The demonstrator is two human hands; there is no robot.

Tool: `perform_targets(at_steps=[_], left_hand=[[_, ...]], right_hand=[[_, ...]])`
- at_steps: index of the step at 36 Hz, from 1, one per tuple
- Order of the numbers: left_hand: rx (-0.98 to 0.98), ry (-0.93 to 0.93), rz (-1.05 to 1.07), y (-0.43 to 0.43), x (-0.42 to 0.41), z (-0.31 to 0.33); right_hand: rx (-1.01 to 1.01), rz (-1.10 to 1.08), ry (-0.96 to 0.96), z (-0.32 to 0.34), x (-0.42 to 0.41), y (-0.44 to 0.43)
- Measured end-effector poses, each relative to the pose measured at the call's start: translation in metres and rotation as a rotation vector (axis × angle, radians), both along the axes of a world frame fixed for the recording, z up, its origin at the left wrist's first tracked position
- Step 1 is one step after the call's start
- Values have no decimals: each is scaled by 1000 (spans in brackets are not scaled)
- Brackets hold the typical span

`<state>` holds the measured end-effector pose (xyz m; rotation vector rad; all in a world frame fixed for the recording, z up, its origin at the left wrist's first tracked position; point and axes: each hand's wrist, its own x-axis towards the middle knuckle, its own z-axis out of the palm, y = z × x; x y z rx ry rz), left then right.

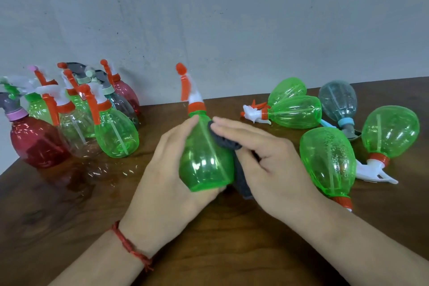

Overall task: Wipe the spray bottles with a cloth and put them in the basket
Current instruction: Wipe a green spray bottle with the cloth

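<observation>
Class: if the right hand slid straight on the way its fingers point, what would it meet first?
The right hand points left across the green bottle, pressing the grey cloth; next it would probably meet the thumb of the left hand, depth unclear.

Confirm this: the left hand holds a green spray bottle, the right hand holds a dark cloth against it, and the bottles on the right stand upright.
Wrong on one point: in the head view the bottles on the right lie on their sides, not upright. The left hand holds the green spray bottle and the right hand holds the dark cloth against it.
</observation>
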<state>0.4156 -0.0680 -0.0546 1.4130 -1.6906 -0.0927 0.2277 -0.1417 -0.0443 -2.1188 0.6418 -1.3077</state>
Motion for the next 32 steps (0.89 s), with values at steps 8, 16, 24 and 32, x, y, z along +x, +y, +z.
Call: perform_targets(at_steps=[8,16,24,32], left_hand=[[55,136,-114,9,-11,4],[153,311,-231,6,-7,1],[-40,-22,-82,0,-5,-3],[75,371,48,0,4,-3]], right_hand=[[432,9,-182,14,-5,1],[211,-3,-174,8,-2,5],[-50,-31,-15,0,0,3],[-173,86,109,-3,1,11]])
